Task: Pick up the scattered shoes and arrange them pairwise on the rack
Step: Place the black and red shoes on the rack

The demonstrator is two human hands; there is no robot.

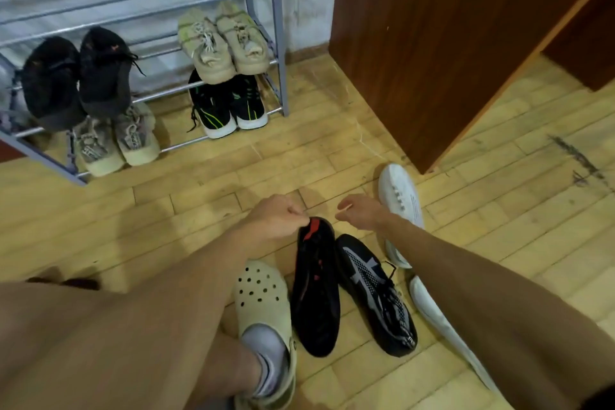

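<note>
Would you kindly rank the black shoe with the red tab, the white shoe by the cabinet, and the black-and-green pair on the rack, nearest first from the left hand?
From the left hand:
1. Black shoe with red tab, pinched at its heel.
2. White shoe, to the right.
3. Black-and-green pair, ahead on the rack's lowest shelf.

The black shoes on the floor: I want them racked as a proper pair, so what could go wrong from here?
The left hand pinches only the heel edge of the black shoe with red trim, so it may slip. Its neighbour, the black shoe with grey stripes, looks different, perhaps a mismatch. The right hand looks empty.
</note>
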